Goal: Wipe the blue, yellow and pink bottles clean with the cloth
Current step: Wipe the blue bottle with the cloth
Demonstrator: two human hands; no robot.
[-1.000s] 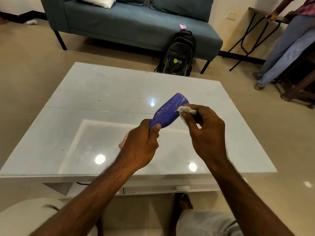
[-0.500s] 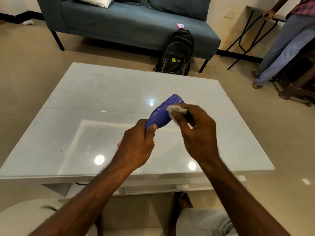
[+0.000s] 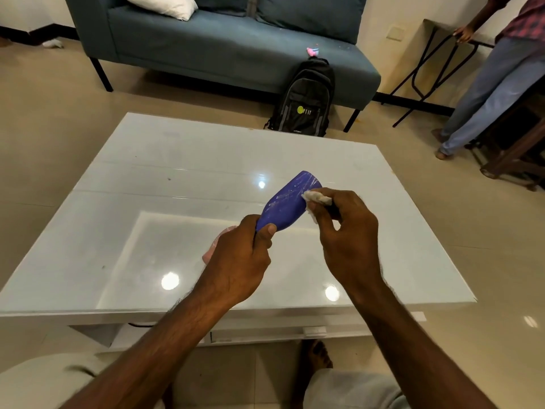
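The blue bottle (image 3: 287, 200) is held tilted above the white glass table (image 3: 147, 202), its base pointing up and away. White streaks mark its side. My left hand (image 3: 239, 261) grips its lower end; a bit of pink, perhaps the cap, shows behind that hand. My right hand (image 3: 348, 234) pinches a small white cloth (image 3: 317, 198) and presses it against the bottle's right side near the base. No yellow or pink bottle is in view.
A blue sofa (image 3: 236, 45) with a white pillow stands beyond the table, and a black backpack (image 3: 303, 98) leans on it. A person (image 3: 495, 75) stands at the far right by a folding table. My knees sit below the table's front edge.
The cloth in my right hand has rubbed back and forth along the bottle's upper side. My left hand has kept its grip, and the bottle has stayed tilted much the same.
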